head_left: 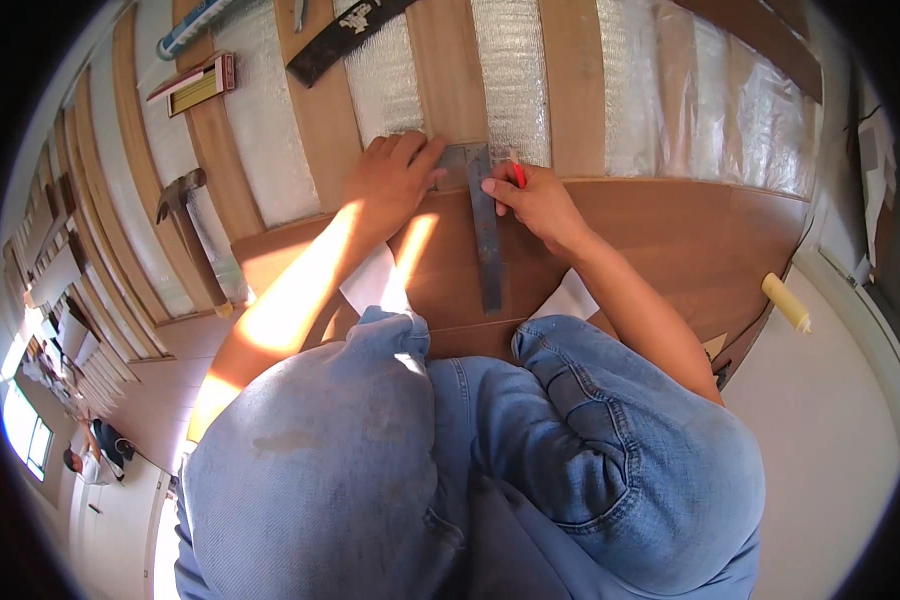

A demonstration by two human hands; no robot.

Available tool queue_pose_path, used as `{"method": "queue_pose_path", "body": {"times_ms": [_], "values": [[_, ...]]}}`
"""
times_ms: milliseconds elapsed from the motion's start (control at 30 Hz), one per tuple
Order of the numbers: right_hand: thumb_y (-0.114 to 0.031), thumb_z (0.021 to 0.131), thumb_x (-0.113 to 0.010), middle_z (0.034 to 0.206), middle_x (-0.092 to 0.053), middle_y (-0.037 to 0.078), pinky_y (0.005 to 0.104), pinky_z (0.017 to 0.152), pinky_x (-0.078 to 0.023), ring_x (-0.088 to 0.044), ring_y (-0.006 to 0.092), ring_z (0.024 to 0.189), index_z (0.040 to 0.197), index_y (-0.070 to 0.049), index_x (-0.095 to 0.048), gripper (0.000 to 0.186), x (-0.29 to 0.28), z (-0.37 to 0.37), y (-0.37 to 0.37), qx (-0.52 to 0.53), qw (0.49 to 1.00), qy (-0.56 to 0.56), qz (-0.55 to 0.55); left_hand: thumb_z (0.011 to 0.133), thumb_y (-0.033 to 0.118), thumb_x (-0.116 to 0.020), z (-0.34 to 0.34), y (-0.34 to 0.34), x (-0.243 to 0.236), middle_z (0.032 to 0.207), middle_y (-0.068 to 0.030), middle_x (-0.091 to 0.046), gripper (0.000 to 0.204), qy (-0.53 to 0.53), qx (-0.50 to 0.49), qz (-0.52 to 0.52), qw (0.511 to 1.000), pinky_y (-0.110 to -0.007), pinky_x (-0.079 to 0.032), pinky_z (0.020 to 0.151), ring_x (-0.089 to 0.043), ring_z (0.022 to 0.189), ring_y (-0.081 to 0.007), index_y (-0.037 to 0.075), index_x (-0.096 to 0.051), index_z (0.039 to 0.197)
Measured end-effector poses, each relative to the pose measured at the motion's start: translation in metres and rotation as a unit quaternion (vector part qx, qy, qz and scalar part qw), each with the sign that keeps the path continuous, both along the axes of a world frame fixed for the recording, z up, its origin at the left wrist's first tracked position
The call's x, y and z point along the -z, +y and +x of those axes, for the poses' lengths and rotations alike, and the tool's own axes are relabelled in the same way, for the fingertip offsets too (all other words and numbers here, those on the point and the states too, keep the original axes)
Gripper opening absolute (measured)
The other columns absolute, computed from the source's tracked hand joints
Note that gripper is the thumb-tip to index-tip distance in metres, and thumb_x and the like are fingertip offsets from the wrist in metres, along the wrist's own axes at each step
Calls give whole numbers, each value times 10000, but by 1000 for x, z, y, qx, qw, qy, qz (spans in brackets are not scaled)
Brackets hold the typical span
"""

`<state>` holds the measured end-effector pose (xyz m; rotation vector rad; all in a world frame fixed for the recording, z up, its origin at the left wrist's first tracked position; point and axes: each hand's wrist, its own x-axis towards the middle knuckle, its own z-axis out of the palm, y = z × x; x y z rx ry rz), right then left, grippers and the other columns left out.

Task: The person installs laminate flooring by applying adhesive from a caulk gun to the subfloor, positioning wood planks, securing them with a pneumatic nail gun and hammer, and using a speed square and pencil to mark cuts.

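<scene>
Grey metal try square (pixel 482 225) lies on the brown wooden plank (pixel 670 240), left hand (pixel 395 180) pressing it with spread fingers, right hand (pixel 535 200) pinching a red pencil (pixel 518 175) against its blade, marking apparently underway, no finished line visible.

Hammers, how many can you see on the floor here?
1. The hammer lies on the wooden battens to the left, apart from the left hand. Others may be hidden.
</scene>
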<state>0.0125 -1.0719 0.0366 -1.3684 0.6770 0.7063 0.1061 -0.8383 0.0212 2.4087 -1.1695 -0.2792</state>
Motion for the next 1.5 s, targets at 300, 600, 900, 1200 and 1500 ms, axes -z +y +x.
{"method": "queue_pose_path", "body": {"times_ms": [300,600,900,1200,1500], "values": [[-252,1043,-638,941,-723,33,295,705,-512,-626,109,780,1303,26,-651,381,-19,-28,-43,46,971,-108,-208,908,139,-737,-40,-12,7,1183,-146,-617,434,73,-21,-2,997,-457,-523,971,-616,1118,-364,38,-634,1318],[-134,1091,-538,1066,-693,67,204,583,-468,-571,62,741,1452,10,-553,389,-18,-77,-49,212,969,-110,-63,909,61,-712,-59,-19,21,1224,-158,-574,509,-3,-35,-8,999,-459,-502,988,-573,1090,-375,43,-600,1406],[-43,1058,-574,1061,-661,113,222,522,-506,-619,97,746,1366,-1,-577,311,-16,-111,-42,245,960,-130,-27,930,27,-671,-63,-20,22,1267,-174,-550,533,18,-32,21,999,-463,-492,1009,-545,1121,-382,41,-569,1453],[-36,1080,-483,1101,-675,113,269,722,-575,-660,141,870,1290,16,-643,270,-16,-121,-41,207,967,-113,98,831,54,-660,-62,-19,24,1245,-127,-560,609,-67,2,54,996,-371,-482,986,-533,1107,-285,18,-578,1433],[-59,999,-646,1056,-666,65,290,797,-550,-648,136,909,1212,-27,-625,216,-17,-133,-27,9,961,-256,-105,838,34,-653,-60,-21,24,1242,-126,-587,563,-49,-5,20,999,-377,-483,1002,-546,1131,-286,17,-600,1398]]}}
